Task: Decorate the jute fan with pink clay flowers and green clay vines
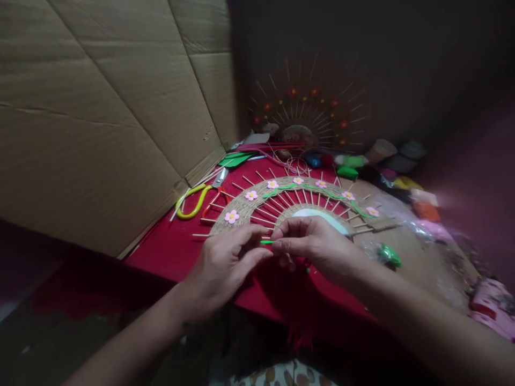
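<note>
A thin bright green strip [266,242], perhaps modelling clay, sticks out of the pinched fingertips of my right hand [311,244]. My left hand [231,257] is curved around the strip's free end, thumb and fingers apart above and below it. Just beyond both hands lies a half-round fan [257,206] of thin sticks and twine-wrapped bands. Several pink flowers [298,180] with yellow centres sit along its outer band, and a wavy green line [325,192] runs between those at the top and right. My hands cover part of the fan's near edge.
Yellow-handled scissors [193,202] lie left of the fan, beside a tall cardboard panel [120,107]. A similar fan with red flowers [293,92] stands behind. At right are a green packet [389,255], clay lumps and a pink object [493,305]. The red cloth [161,257] ends toward me.
</note>
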Available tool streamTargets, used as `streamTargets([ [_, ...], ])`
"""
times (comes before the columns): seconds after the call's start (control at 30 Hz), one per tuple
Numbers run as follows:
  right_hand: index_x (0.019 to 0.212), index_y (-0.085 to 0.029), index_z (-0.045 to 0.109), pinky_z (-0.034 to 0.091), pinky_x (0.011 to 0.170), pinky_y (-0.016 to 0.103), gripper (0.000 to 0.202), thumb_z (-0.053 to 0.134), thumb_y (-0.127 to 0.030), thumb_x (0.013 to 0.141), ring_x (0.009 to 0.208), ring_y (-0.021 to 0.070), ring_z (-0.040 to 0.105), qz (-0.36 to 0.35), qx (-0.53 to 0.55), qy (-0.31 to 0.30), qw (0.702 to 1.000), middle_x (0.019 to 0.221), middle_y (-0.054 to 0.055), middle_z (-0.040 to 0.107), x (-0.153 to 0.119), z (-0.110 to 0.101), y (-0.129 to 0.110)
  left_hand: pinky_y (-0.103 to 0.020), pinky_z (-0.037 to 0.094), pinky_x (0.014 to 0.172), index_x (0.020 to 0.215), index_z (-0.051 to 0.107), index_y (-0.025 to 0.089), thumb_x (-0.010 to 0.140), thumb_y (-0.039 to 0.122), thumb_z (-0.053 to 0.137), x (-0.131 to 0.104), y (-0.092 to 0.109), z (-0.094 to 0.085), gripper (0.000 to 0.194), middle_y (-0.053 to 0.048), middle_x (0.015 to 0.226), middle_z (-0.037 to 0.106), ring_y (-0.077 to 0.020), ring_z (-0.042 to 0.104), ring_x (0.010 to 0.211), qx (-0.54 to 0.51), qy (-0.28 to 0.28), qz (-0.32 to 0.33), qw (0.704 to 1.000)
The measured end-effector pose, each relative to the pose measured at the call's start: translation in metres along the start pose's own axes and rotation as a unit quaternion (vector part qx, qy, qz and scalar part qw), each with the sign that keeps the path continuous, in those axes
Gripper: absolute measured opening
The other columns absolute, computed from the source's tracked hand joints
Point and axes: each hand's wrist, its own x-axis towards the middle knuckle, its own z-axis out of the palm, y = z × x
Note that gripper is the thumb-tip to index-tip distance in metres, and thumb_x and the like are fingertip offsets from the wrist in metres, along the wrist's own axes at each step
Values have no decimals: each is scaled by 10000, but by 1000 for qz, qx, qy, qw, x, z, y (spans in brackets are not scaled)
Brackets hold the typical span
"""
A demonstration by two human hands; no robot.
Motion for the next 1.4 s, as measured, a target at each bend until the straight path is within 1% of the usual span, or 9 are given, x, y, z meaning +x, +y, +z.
streamTargets([
  [0.07,663,-173,591,342,382,179,54,633,-156,692,395,62,482,0,-19,4,1000,457,-43,567,3,0,-2,-202,493,662,902,665,169,829,157,590,3,-1,-3,105,-5,816,707,-111,648,709,19,1,17,1000],
  [0.27,680,-181,619,408,460,225,73,628,-110,698,448,84,505,-12,-58,14,998,504,-24,584,17,-2,-10,-221,465,632,863,671,165,849,171,527,21,-7,-11,145,-17,791,693,-123,625,701,94,-14,33,995],
  [0.57,695,-167,628,372,466,263,93,590,-82,685,450,97,472,-125,-217,166,954,480,-30,521,68,-35,-16,-281,435,676,805,687,145,804,222,548,77,-42,-19,159,-51,804,662,-165,591,728,238,-57,-15,969],
  [0.7,742,-148,692,413,562,287,141,574,-83,698,576,137,546,-163,-352,173,905,582,18,599,84,-42,-13,-287,425,668,807,701,154,801,214,517,91,-52,-15,194,-54,778,652,-175,582,721,296,-75,-7,952],
  [0.83,872,-163,734,430,721,317,236,554,-87,739,809,195,599,-227,-497,164,821,852,85,683,95,-42,-8,-311,413,688,812,706,154,804,220,505,96,-56,-9,212,-72,799,663,-192,587,736,364,-96,9,927],
  [0.9,895,-192,739,418,731,318,258,525,-109,776,856,205,588,-252,-550,154,781,922,90,678,99,-41,-3,-324,409,701,818,707,150,812,217,491,97,-56,-7,226,-81,804,668,-199,590,740,377,-101,8,921],
  [1.0,870,-206,746,393,688,313,277,476,-154,832,834,206,571,-269,-592,137,747,927,97,666,101,-41,3,-344,405,709,815,707,142,817,215,490,97,-56,-5,229,-95,801,669,-214,590,744,377,-106,5,920],
  [1.1,861,-214,748,367,654,314,284,466,-189,852,790,200,552,-277,-605,131,735,912,96,649,102,-42,6,-343,406,707,802,702,141,816,205,498,97,-56,-4,214,-95,804,669,-212,587,745,367,-115,-2,923],
  [1.4,889,-203,733,340,644,310,314,419,-193,869,767,176,517,-293,-597,116,738,906,92,611,100,-42,9,-335,411,710,829,696,134,817,194,517,97,-58,-3,190,-99,839,663,-210,581,764,363,-131,-5,923],
])
